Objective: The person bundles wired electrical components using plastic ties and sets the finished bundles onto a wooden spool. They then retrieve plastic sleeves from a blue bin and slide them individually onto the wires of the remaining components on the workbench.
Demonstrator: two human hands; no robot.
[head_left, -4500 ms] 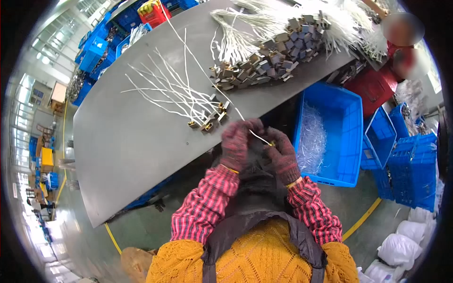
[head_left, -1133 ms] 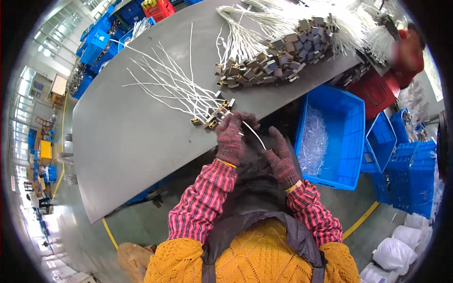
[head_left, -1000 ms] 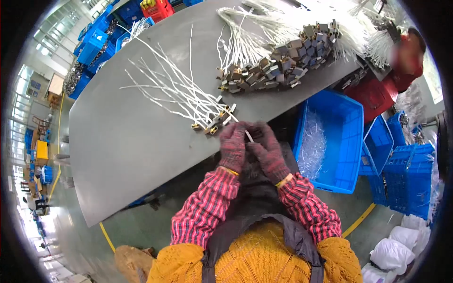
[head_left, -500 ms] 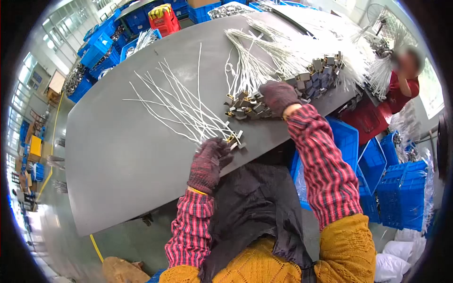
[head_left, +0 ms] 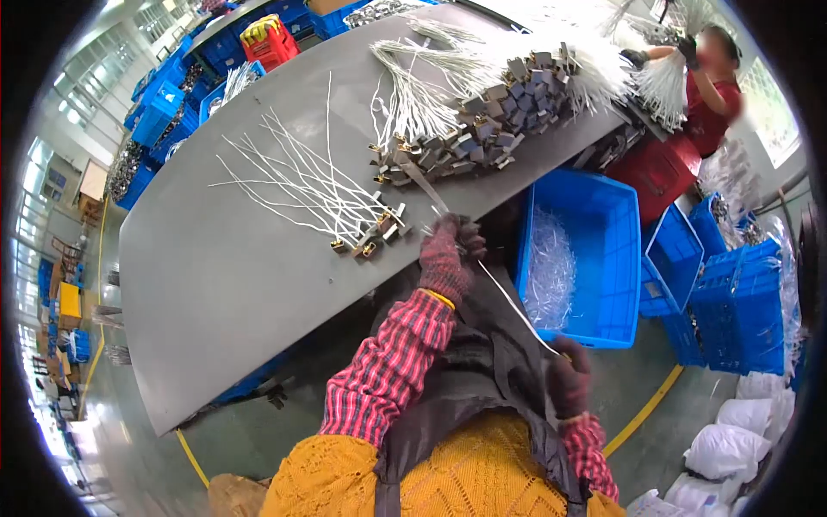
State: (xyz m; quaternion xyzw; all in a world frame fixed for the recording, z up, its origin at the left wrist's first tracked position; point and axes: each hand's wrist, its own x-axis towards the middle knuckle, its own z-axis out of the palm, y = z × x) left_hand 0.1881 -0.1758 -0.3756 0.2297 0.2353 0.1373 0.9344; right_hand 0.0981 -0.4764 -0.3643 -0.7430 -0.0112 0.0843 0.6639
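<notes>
My left hand (head_left: 448,254), in a dark red knitted glove, is closed at the table's front edge. A thin white cable (head_left: 514,306) runs from it down to my gloved right hand (head_left: 568,379), which is closed on the cable's other end, low beside my apron. A blurred, pale translucent strip (head_left: 424,185) slants up from my left fingertips toward the piled parts. To the left lies a loose group of white cables (head_left: 314,194) with small dark and brass-coloured connector ends (head_left: 379,233). Behind the strip is a big heap of dark block-shaped connectors (head_left: 491,121) with white cables (head_left: 413,86).
A blue bin (head_left: 594,258) holding clear plastic strips (head_left: 551,267) stands right of the grey table (head_left: 215,302). More blue crates (head_left: 732,302) and white sacks (head_left: 732,439) lie farther right. A co-worker in a red top (head_left: 711,108) handles cables at the far right.
My right hand has left the connector heap and come down to my right with the cable. My left hand has moved right, away from the loose cable group. The view has shifted.
</notes>
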